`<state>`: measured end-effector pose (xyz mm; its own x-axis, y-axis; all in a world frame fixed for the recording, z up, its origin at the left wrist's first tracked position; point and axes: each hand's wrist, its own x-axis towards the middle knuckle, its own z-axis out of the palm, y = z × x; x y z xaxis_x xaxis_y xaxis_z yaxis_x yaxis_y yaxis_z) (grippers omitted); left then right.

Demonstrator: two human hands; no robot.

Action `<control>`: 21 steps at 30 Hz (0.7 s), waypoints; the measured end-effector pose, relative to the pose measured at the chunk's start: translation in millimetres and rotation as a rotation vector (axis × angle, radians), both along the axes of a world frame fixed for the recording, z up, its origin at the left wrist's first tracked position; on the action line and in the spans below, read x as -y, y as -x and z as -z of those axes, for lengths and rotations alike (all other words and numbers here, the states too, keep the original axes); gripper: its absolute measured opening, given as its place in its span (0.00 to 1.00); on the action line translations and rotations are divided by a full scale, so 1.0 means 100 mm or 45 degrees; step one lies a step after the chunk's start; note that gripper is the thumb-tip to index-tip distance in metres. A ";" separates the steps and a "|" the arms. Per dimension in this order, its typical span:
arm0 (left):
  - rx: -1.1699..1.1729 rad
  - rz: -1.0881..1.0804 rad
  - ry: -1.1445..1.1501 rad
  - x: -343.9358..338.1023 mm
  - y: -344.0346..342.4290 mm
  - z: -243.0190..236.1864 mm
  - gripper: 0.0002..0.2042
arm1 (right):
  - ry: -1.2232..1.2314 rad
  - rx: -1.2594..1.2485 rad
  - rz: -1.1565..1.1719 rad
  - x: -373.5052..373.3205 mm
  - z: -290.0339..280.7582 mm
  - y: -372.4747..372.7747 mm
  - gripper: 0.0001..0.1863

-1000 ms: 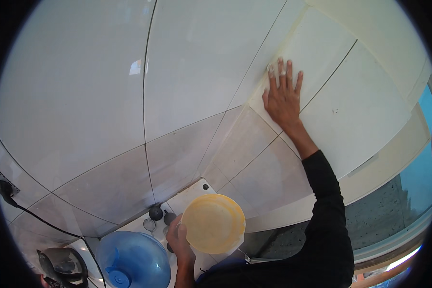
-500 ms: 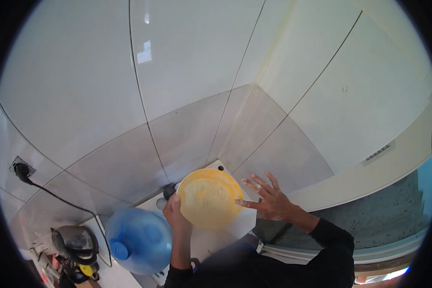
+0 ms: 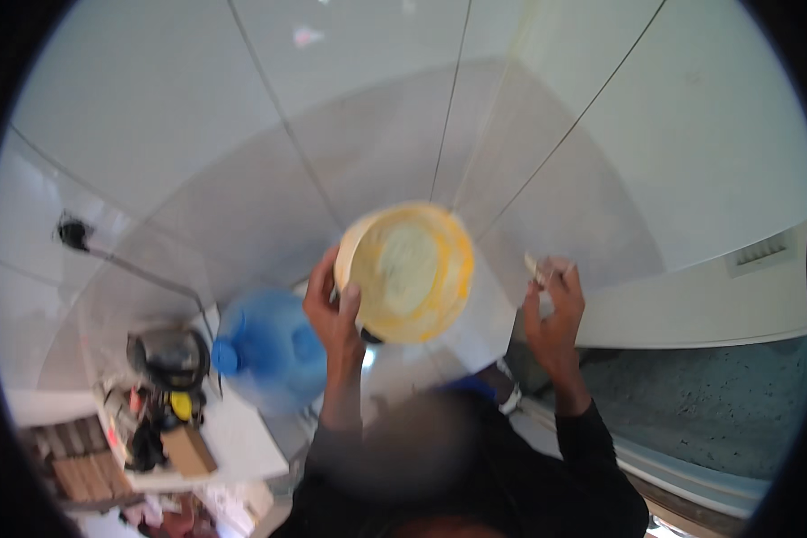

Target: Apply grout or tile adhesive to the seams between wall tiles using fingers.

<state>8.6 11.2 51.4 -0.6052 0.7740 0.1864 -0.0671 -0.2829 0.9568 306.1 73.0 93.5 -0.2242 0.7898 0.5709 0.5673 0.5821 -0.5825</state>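
My left hand [image 3: 330, 309] grips the left rim of a yellow bowl [image 3: 460, 269], thumb near the inner side and fingers around the outside. The bowl is tilted, its inside facing me. A pale, pasty mixture [image 3: 409, 267] lies in its bottom, with brighter yellow streaks around the wall. To the right of the bowl and apart from it, my right hand [image 3: 556, 318] is raised with bent, separated fingers. Pale paste clings to its fingertips. Some blur hides whether a loose lump is among them.
A large blue water bottle [image 3: 282, 350] lies left of my left forearm. Beyond it are a dark kettle [image 3: 169, 357], a brown box [image 3: 188, 450] and a wall socket with a plugged cord [image 3: 73, 231]. Pale wall panels [image 3: 377, 134] meet in a corner ahead. A white counter [image 3: 251, 448] runs below.
The bowl has risen and tilted in my left hand. My right hand has drawn away from its rim, up and to the right, its fingers more bent. The view has shifted.
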 end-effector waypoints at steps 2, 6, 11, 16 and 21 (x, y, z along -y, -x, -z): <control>-0.015 -0.013 -0.021 0.00 -0.07 -0.01 0.41 | 0.194 -0.119 -0.105 0.15 -0.29 0.28 0.19; 0.006 0.053 0.051 0.02 -0.20 -0.21 0.42 | 0.542 0.047 -0.412 0.30 -0.64 0.62 0.19; 0.094 0.127 -0.005 0.20 -0.27 -0.18 0.44 | 0.413 0.385 -0.558 0.26 -0.39 0.78 0.18; 0.089 0.179 0.067 0.35 -0.36 -0.23 0.46 | 0.414 0.462 -0.600 0.31 -0.38 0.87 0.21; 0.062 0.237 0.084 0.36 -0.39 -0.21 0.45 | 0.335 0.531 -0.502 0.24 -0.28 0.92 0.24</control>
<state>47.9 -24.9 72.3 -0.4578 0.8827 0.1056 -0.1593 -0.1983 0.9671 214.3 49.3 121.9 -0.6891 0.7042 0.1709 0.5492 0.6614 -0.5107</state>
